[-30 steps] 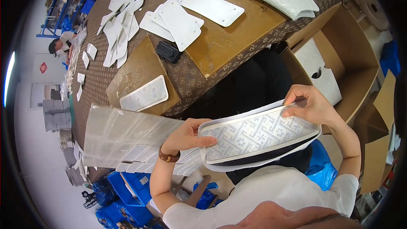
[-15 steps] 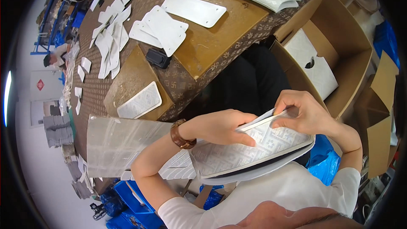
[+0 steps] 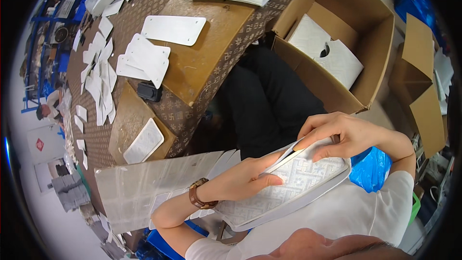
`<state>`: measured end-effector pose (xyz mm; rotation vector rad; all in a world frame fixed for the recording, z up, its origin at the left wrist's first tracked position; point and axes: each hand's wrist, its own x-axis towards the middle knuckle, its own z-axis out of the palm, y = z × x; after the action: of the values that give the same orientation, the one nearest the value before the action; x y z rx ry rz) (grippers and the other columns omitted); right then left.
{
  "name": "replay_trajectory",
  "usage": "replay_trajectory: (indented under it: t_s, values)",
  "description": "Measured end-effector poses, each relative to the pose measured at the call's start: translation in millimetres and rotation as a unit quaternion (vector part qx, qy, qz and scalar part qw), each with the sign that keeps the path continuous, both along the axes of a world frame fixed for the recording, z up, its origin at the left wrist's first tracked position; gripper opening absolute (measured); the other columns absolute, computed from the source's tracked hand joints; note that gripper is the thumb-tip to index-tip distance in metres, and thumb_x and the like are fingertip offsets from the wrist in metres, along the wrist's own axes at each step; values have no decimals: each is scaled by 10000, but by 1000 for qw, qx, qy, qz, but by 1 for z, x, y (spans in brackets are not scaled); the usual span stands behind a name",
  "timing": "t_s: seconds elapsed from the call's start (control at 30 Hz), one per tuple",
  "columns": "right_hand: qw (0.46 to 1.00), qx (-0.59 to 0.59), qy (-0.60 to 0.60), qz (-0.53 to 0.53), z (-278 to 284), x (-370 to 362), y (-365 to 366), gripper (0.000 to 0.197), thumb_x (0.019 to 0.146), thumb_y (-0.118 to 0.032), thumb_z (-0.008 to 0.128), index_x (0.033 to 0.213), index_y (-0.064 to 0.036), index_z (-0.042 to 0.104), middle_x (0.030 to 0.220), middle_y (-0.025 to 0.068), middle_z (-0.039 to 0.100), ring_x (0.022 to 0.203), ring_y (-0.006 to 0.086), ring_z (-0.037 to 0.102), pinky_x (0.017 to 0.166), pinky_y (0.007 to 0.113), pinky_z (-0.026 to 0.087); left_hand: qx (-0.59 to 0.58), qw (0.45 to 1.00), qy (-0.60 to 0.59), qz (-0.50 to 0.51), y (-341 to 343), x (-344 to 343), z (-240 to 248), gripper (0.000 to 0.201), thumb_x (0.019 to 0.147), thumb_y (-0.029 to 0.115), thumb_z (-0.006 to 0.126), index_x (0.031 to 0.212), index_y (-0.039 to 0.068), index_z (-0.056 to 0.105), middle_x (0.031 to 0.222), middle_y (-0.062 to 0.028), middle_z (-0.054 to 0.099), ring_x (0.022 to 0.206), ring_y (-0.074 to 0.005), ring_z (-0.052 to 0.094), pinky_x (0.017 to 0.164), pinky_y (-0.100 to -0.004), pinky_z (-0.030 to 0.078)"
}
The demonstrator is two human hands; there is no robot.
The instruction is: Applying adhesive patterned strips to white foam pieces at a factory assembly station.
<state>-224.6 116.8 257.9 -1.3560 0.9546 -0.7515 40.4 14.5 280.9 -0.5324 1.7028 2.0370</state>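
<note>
Over my lap I hold a flat, layered white piece [image 3: 298, 178] with an embossed pattern and a raised rim; it resembles a bag or pouch part. My left hand [image 3: 245, 178] grips its upper left edge, thumb on the patterned face and fingers behind. With thumb and fingers bent, my right hand [image 3: 339, 135] pinches the upper right edge, where the layers stand slightly apart. A brown-strapped watch [image 3: 198, 194] is on my left wrist. Beside the left forearm rests a large pale panel [image 3: 130, 188].
Loose white panels [image 3: 151, 58] and a small black block [image 3: 149, 91] lie on the patterned table [image 3: 185, 115]. An open cardboard box [image 3: 332, 84] holding a white patterned piece stands at right. Blue plastic [image 3: 370, 168] is by my right arm. Another person [image 3: 50, 108] is at far left.
The view has shifted, so the table and box appear further left. Both hands keep hold of the white piece; its lower layers, gaping before, now lie closer together, and it tilts more.
</note>
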Motion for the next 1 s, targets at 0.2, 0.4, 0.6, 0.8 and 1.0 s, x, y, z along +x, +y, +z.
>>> replay_trajectory:
  t_s: [0.2,0.4,0.6,0.8,1.0]
  values:
    - [997,-35,-55,-30,-16,3,18,406,782,-69,804,1178,-65,712,1237,183,637,1097,285,634,905,346,514,-22,999,34,8,7,-2,-2,644,971,208,607,1524,68,308,1230,-89,635,1046,-138,601,900,-280,453]
    - [985,-6,-139,-100,-22,3,27,412,762,-60,824,1154,-13,707,1259,205,631,1138,283,636,943,346,526,-12,999,42,-27,5,-2,1,684,961,134,567,1549,68,223,1398,-142,538,1183,-189,567,985,-314,429]
    - [962,111,-177,-174,-17,5,38,343,807,-83,805,1121,10,703,1140,131,693,1025,171,668,899,286,535,-11,1000,24,-14,7,1,3,699,962,119,557,1558,73,195,1446,-145,493,1217,-196,552,1013,-321,419]
    - [975,107,-115,-156,-25,-1,53,287,834,-106,789,1085,9,710,996,101,724,907,140,684,834,267,545,7,1000,22,13,12,0,6,690,942,141,635,1526,33,285,1384,-131,542,1229,-180,535,1006,-301,418]
    - [975,117,-104,-156,-27,-3,62,298,835,-144,796,1080,4,712,970,91,726,877,140,684,799,262,544,19,1000,-6,-19,10,-5,7,684,951,163,628,1526,30,282,1395,-146,530,1244,-190,528,1013,-304,412]
